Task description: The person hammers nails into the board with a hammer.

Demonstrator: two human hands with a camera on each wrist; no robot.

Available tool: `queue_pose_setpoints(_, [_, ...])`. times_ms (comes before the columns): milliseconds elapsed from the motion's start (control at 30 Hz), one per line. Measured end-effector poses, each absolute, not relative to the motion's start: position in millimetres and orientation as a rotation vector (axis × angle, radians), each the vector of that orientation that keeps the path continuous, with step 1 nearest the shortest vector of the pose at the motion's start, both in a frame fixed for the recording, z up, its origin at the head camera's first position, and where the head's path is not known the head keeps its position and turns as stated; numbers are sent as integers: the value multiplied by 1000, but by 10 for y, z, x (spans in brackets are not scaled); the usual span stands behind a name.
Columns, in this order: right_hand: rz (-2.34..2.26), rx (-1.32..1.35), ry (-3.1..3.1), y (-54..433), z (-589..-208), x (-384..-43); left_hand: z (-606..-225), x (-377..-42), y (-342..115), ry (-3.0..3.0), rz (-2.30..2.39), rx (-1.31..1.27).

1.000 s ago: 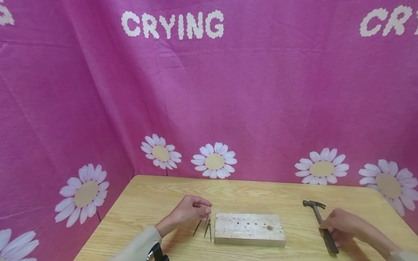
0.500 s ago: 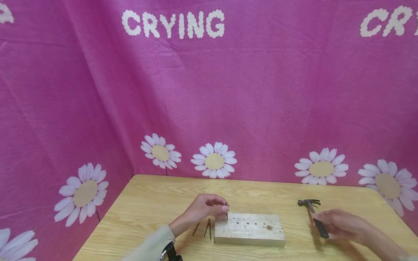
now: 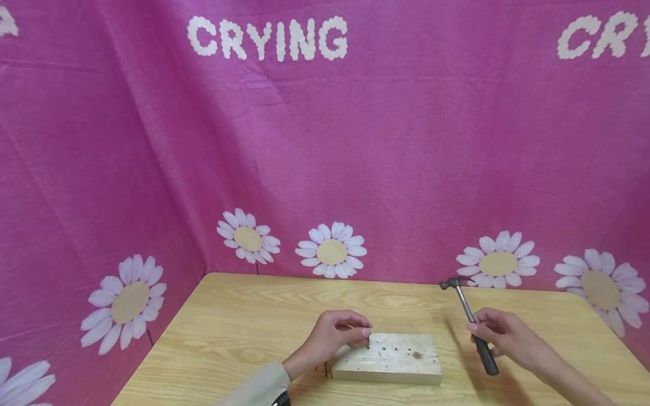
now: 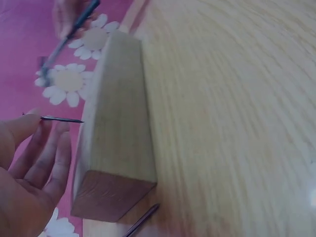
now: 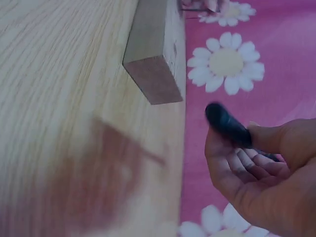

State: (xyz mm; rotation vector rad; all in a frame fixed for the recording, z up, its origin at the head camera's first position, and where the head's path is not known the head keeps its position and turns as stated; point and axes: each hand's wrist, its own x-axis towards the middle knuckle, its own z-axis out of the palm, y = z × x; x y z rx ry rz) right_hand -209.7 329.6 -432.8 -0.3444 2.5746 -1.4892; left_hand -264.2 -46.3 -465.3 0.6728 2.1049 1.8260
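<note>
My left hand (image 3: 332,338) pinches a nail (image 4: 61,119) between thumb and fingers over the left half of a wooden block (image 3: 388,373). The nail points down, its tip at or just above the block's top face; whether it sits in a hole I cannot tell. To the right of the block, my right hand (image 3: 513,338) grips a claw hammer (image 3: 465,303) by its black handle (image 5: 228,126). The hammer is raised off the table, head up and away from me. Several small dark holes and a knot mark the block's top.
Loose nails (image 4: 142,220) lie on the table beside the block's left end, partly hidden by my left hand in the head view. The wood-grain table (image 3: 244,304) ends at a pink cloth (image 3: 406,169) printed with daisies.
My left hand has carried the nail rightward from beside the block to over its top. My right hand has lifted the hammer off the table and moved it left, toward the block.
</note>
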Motion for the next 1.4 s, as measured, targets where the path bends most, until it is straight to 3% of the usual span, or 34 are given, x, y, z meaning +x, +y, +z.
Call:
queue_pose_setpoints(333, [-1202, -839, 3087, 2859, -4310, -1963, -4705, -2617, -406, 2221, 1815, 795])
queue_pose_setpoints(667, [-1141, -928, 3082, 2677, -4254, -1909, -4721, -2595, -431, 2294, 1794, 829])
queue_pose_setpoints(800, [-1349, -849, 2750, 2687, -4228, -1945, -4762, -2588, -443, 2295, 1791, 819])
queue_pose_setpoints(1067, [-1781, -415, 1810, 2737, -4217, -1978, -4789, -2565, -450, 2290, 1797, 789])
queue_pose_setpoints(1400, [-1823, -358, 1371, 2697, -4328, -1889, -4784, -2566, -436, 2285, 1810, 805])
